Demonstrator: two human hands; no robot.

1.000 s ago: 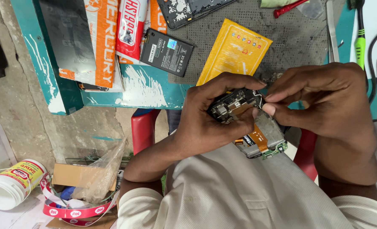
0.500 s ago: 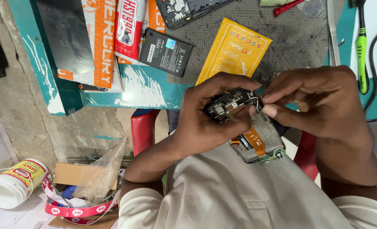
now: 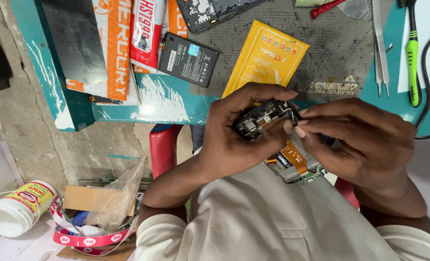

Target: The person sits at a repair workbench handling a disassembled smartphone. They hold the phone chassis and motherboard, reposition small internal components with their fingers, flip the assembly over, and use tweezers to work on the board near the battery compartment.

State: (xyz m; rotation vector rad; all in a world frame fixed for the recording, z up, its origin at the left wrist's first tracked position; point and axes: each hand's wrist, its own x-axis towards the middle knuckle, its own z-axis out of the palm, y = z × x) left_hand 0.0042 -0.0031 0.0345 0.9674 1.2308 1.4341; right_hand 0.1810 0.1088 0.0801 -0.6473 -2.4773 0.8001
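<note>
while hands (image 3: 292, 140) grip phone board (image 3: 266, 118), yellow packet (image 3: 266, 58) lies beyond.

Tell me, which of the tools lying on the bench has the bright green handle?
The screwdriver at the bench's far right edge, lying lengthwise with a black tip end. The metal tweezers beside it are bare silver, and the small tool at the top has a red handle.

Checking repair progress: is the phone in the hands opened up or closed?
Opened up. The phone shows bare circuit board and an orange flex cable, no back cover; the left hand and right hand hold it.
</note>
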